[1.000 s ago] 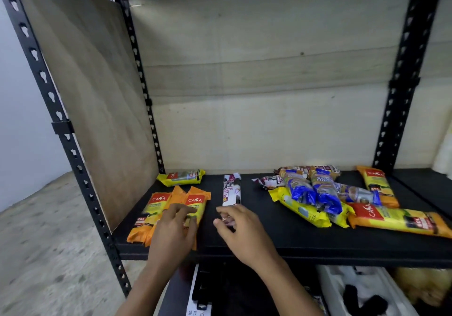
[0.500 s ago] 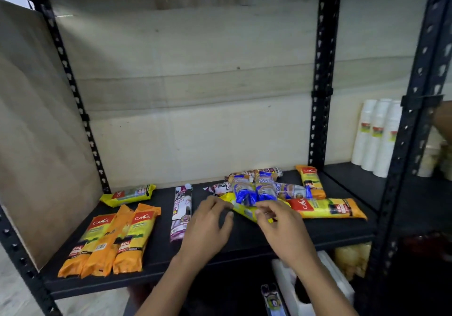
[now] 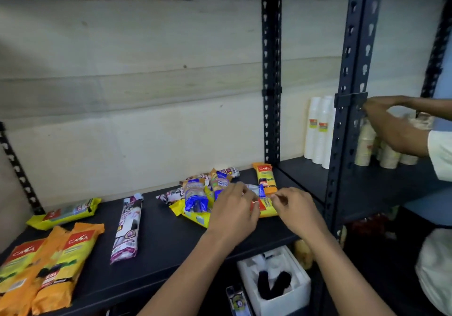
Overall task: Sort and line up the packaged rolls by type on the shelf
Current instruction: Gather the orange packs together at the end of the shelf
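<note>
Reaching into the unsorted heap at the right end of the black shelf (image 3: 159,239), both hands work over a yellow and red pack (image 3: 265,207) lying flat at the front of the pile; the left hand (image 3: 232,208) rests palm down with fingers spread loosely over its near end, covering part of it, while the right hand (image 3: 293,209) has its thumb and forefinger pinched together at the pack's right edge, though whether they have actually caught the wrapper I cannot tell; behind the hands lie two blue-wrapped rolls (image 3: 195,197), some white printed ones and an orange pack (image 3: 266,178) pointing toward the back wall; far off at the left front, three orange packs (image 3: 56,264) already sit side by side, a yellow pack (image 3: 66,213) lies behind them, and a white and purple roll (image 3: 127,227) lies alone between the groups; these rolls look light and soft, with glossy film wrappers that probably slide easily over one another and crinkle under pressure, so the surest hold is likely around the middle of the body, not the flimsy crimped end, which may slip or tear; lifting one from the heap could drag its neighbours along; another person's hands (image 3: 391,124) handle stacked cups (image 3: 320,129) in the next bay.
</note>
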A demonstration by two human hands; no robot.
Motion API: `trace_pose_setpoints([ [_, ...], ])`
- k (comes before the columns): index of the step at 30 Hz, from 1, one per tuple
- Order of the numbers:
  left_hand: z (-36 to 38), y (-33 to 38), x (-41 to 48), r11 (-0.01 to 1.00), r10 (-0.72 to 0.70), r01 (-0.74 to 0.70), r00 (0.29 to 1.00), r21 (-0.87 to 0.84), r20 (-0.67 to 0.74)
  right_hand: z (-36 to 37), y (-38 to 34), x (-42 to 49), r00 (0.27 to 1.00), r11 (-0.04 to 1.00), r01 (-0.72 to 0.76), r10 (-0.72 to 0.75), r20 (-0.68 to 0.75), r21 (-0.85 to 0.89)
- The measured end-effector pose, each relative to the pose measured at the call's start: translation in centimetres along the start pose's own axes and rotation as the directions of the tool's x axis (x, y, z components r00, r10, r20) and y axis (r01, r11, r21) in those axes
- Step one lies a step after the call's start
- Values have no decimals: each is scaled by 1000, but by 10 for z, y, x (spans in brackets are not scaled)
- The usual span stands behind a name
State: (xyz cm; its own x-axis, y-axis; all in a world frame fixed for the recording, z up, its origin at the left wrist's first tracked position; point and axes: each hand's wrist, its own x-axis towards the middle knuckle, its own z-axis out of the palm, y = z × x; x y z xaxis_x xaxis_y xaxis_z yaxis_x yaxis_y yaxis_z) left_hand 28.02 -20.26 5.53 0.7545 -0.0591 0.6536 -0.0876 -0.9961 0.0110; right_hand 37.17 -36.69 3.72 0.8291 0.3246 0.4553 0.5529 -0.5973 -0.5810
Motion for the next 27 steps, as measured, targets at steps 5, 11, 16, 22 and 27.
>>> trace_pose_setpoints([
  [5, 21, 22, 27, 985, 9, -56, 962, 163, 274, -4, 17, 34, 997, 992, -40, 48, 62, -119],
  [11, 57, 23, 37, 978, -139, 36, 845, 203, 517, 19, 28, 83, 963, 981, -48, 96, 253, -189],
  [16, 70, 20, 34, 973, -124, 3, 850, 231, 511, 42, 28, 107, 916, 973, -80, 158, 368, -218],
  [22, 77, 13, 32, 964, -84, -46, 880, 260, 468, 46, 24, 115, 898, 966, -157, 227, 378, -206],
  [27, 71, 14, 34, 973, -81, -32, 878, 228, 471, 36, 21, 119, 895, 955, -210, 274, 351, -210],
])
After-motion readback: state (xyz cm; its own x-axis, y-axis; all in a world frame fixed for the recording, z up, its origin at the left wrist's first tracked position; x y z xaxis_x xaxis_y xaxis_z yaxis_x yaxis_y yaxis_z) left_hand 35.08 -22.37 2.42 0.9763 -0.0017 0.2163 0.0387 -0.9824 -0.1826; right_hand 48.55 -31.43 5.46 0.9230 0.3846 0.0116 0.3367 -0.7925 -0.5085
